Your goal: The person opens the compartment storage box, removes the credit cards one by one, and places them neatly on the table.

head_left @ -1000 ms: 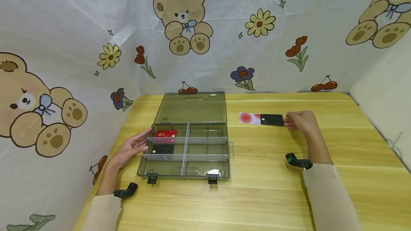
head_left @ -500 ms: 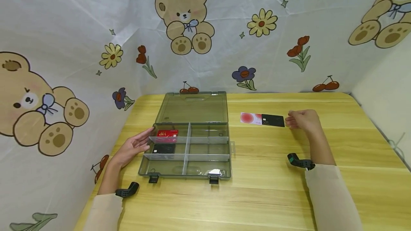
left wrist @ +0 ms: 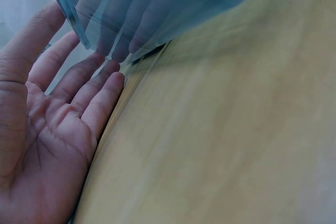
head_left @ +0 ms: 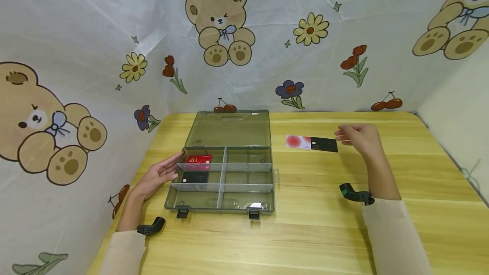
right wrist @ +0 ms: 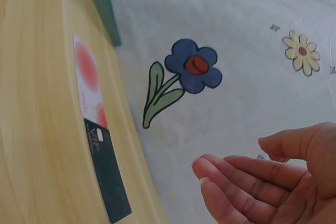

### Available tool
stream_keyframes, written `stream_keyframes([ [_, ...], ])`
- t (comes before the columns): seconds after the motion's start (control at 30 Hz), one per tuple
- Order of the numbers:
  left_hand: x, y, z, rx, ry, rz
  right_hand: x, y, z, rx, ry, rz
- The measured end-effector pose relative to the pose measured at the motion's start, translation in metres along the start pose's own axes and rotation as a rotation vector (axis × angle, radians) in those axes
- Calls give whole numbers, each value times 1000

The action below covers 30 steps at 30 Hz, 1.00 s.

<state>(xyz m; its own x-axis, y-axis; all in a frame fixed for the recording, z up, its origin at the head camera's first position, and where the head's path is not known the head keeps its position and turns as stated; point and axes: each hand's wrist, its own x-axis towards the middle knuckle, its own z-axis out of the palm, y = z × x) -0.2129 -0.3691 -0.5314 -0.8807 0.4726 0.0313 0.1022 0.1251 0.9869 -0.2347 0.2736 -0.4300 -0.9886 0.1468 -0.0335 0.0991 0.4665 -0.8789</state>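
Note:
A see-through grey divider box point(head_left: 219, 202) lies with its lid point(head_left: 231, 128) folded back on the table. My left hand point(head_left: 154, 178) rests at the box's left side, fingers extended; in the left wrist view its fingertips point(left wrist: 116, 80) meet the clear wall. Inside the left compartments are a red VIP card point(head_left: 199, 159) and a black card point(head_left: 195, 177). On the table to the right lie a pink-and-white card point(head_left: 298, 141) and a black VIP card point(head_left: 324, 144), end to end. My right hand point(head_left: 359, 139) hovers just right of the black VIP card, holding nothing, its fingers loosely bent.
Two black latches point(head_left: 254, 214) stick out from the box's front edge. A white cloth point(head_left: 263, 71) printed with bears and flowers hangs behind and left of the wooden table point(head_left: 305, 232). A pale wall point(head_left: 458, 109) stands on the right.
My right hand has let go of the black VIP card's right end, then lifted a little above it. My left hand stays at the box's side.

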Motion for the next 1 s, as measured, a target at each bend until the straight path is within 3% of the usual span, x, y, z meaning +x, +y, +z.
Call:
stream_keyframes([
  [0.33,1,2,-2,-18,-8,21,-6,-21,3,38,-15,-76],
  [0.57,1,1,-2,-3,-1,29,-9,-33,10,-10,-11,-108],
  [0.83,-7,-2,3,-20,-18,17,-21,-42,30,-51,-40,-146],
  [1.0,-4,-2,3,-28,-11,29,-25,-49,46,-57,-58,-183],
])
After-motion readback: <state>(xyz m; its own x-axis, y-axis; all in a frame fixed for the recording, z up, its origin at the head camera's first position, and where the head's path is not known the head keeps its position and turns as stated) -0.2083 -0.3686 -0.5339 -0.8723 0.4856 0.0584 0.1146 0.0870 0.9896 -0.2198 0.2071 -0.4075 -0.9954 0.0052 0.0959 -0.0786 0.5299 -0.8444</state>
